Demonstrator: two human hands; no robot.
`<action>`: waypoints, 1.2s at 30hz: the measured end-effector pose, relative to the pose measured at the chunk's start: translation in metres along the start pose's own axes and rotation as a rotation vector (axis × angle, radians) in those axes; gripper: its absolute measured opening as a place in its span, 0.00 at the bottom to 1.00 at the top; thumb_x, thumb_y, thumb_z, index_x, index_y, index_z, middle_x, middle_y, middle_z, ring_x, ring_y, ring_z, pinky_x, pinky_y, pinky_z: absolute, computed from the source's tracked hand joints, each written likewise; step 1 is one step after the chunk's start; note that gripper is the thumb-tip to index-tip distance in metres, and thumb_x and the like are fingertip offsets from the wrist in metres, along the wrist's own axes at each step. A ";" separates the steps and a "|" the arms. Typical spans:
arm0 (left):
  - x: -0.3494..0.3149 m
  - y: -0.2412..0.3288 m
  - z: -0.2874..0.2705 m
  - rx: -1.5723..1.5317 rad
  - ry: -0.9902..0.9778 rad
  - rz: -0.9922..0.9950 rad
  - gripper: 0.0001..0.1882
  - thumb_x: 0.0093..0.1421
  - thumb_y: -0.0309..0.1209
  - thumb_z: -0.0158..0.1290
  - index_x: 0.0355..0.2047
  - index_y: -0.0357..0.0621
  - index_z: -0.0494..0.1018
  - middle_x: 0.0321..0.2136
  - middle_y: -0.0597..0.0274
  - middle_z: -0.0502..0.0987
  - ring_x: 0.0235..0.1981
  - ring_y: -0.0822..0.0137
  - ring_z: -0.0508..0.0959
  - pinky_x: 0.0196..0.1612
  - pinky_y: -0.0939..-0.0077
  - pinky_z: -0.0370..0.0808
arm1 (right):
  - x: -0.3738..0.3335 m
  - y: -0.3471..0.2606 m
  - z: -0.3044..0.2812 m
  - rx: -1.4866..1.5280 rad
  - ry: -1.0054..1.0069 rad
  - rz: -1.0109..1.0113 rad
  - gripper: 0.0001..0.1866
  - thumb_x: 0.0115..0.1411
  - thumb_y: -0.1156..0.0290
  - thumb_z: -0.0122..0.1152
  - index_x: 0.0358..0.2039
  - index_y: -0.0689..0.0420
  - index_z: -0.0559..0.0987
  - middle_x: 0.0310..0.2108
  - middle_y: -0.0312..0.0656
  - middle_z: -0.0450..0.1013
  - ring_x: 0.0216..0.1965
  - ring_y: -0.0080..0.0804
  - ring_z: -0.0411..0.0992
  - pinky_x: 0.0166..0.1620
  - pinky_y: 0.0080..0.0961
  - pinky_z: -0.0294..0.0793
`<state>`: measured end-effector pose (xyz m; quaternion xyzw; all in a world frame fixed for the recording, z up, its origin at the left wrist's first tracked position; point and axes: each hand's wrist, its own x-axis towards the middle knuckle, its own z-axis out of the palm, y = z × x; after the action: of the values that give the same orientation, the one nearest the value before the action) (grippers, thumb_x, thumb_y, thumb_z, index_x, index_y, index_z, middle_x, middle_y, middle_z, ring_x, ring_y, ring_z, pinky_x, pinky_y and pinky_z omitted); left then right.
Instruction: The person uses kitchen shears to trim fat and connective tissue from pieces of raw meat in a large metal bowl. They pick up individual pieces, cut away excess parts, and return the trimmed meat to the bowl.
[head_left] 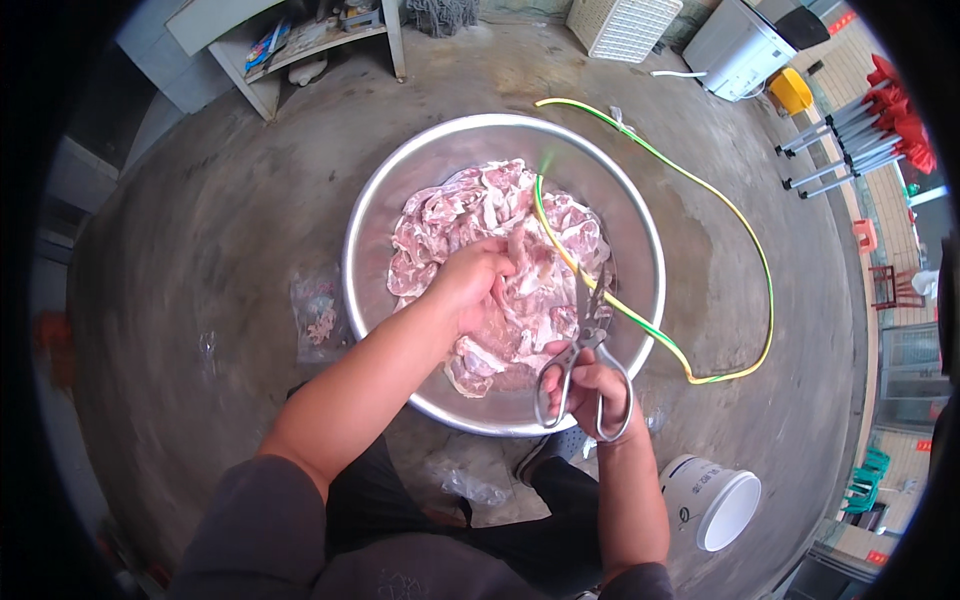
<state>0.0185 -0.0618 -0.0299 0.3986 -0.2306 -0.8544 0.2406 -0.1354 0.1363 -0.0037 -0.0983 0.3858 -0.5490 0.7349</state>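
Note:
A wide metal basin [375,215] on the floor holds a heap of raw pink meat pieces [455,215] with pale skin and fat. My left hand [472,283] reaches into the basin, fingers closed on a piece of raw meat [525,265]. Over the basin's near right side, my right hand [590,390] grips metal kitchen scissors [590,340] by their loop handles. The blades point away from me and look slightly parted, beside the meat. A green and yellow hose [555,238] hangs over the rim, its end above the meat.
The hose loops across the concrete floor on the right. A white bucket [690,490] lies tipped at the near right. Left of the basin is a clear plastic bag [318,315] with pinkish scraps. Farther off stand a shelf [320,45], a white crate [620,25] and folded red-topped poles [865,125].

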 end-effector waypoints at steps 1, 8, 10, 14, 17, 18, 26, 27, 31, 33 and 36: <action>0.005 0.001 -0.006 0.006 0.007 0.024 0.18 0.57 0.17 0.45 0.47 0.36 0.74 0.35 0.59 0.79 0.31 0.70 0.78 0.32 0.75 0.76 | -0.001 0.001 0.004 0.024 -0.052 0.046 0.26 0.58 0.71 0.52 0.57 0.67 0.70 0.38 0.52 0.77 0.33 0.37 0.77 0.38 0.31 0.81; -0.002 0.012 0.011 0.093 0.060 0.094 0.16 0.57 0.18 0.44 0.42 0.38 0.78 0.30 0.63 0.77 0.25 0.76 0.72 0.25 0.82 0.69 | 0.012 0.027 -0.004 0.260 -0.346 0.229 0.32 0.53 0.73 0.50 0.61 0.66 0.69 0.43 0.61 0.77 0.35 0.44 0.79 0.39 0.40 0.80; -0.004 0.015 0.004 0.193 0.045 0.121 0.15 0.58 0.19 0.44 0.41 0.38 0.78 0.29 0.63 0.77 0.24 0.75 0.72 0.23 0.80 0.68 | 0.015 0.030 -0.007 0.262 -0.338 0.201 0.32 0.53 0.73 0.50 0.61 0.65 0.69 0.43 0.61 0.77 0.37 0.44 0.79 0.39 0.41 0.80; 0.013 0.007 -0.012 0.232 0.092 0.078 0.13 0.58 0.20 0.46 0.42 0.35 0.78 0.26 0.62 0.75 0.18 0.73 0.69 0.14 0.73 0.64 | 0.014 0.021 -0.006 0.162 -0.262 0.155 0.29 0.53 0.73 0.49 0.58 0.63 0.70 0.40 0.57 0.77 0.34 0.37 0.75 0.37 0.33 0.78; 0.008 0.011 -0.012 0.362 0.147 0.092 0.14 0.59 0.20 0.47 0.43 0.32 0.77 0.24 0.62 0.74 0.19 0.70 0.71 0.15 0.70 0.65 | 0.011 0.017 0.001 0.065 -0.169 0.147 0.28 0.53 0.73 0.51 0.58 0.62 0.69 0.39 0.55 0.78 0.32 0.34 0.74 0.36 0.29 0.77; 0.009 0.011 -0.013 0.403 0.142 0.094 0.14 0.59 0.20 0.47 0.44 0.32 0.77 0.25 0.61 0.75 0.21 0.69 0.72 0.18 0.70 0.67 | 0.011 0.017 0.002 0.026 -0.141 0.139 0.28 0.53 0.73 0.51 0.57 0.62 0.69 0.39 0.54 0.78 0.32 0.34 0.74 0.36 0.29 0.77; 0.014 0.000 -0.017 0.408 0.170 0.111 0.19 0.59 0.20 0.44 0.47 0.35 0.80 0.33 0.58 0.82 0.34 0.70 0.79 0.39 0.75 0.73 | 0.006 -0.017 -0.001 0.115 0.067 -0.242 0.26 0.52 0.75 0.47 0.53 0.57 0.72 0.33 0.49 0.75 0.32 0.33 0.71 0.31 0.29 0.75; 0.013 0.000 -0.019 0.346 0.151 0.088 0.18 0.59 0.19 0.44 0.46 0.35 0.80 0.33 0.58 0.82 0.34 0.70 0.79 0.38 0.74 0.73 | 0.001 -0.026 -0.004 0.187 0.059 -0.235 0.26 0.51 0.76 0.47 0.54 0.57 0.71 0.35 0.54 0.77 0.30 0.35 0.73 0.31 0.31 0.75; 0.005 0.011 -0.013 0.354 0.173 0.044 0.17 0.57 0.19 0.46 0.46 0.31 0.76 0.29 0.57 0.79 0.22 0.70 0.75 0.24 0.70 0.72 | 0.000 -0.009 0.003 0.045 -0.119 -0.050 0.27 0.52 0.73 0.50 0.56 0.60 0.70 0.39 0.58 0.77 0.32 0.38 0.76 0.34 0.33 0.79; 0.012 0.006 -0.017 0.294 0.123 0.052 0.18 0.56 0.19 0.47 0.47 0.31 0.75 0.28 0.57 0.78 0.20 0.70 0.73 0.20 0.70 0.70 | 0.008 0.008 0.001 0.042 -0.152 0.089 0.27 0.53 0.72 0.52 0.57 0.59 0.69 0.40 0.59 0.77 0.33 0.38 0.76 0.35 0.31 0.79; 0.019 0.001 -0.021 0.256 0.076 0.035 0.17 0.56 0.18 0.48 0.46 0.31 0.75 0.26 0.57 0.76 0.19 0.70 0.72 0.18 0.70 0.68 | 0.012 0.014 -0.001 0.077 -0.181 0.151 0.26 0.53 0.72 0.51 0.55 0.59 0.69 0.40 0.58 0.78 0.32 0.36 0.75 0.34 0.30 0.77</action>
<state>0.0251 -0.0783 -0.0522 0.4541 -0.3352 -0.7980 0.2112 -0.1243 0.1316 -0.0177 -0.0899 0.3032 -0.4953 0.8092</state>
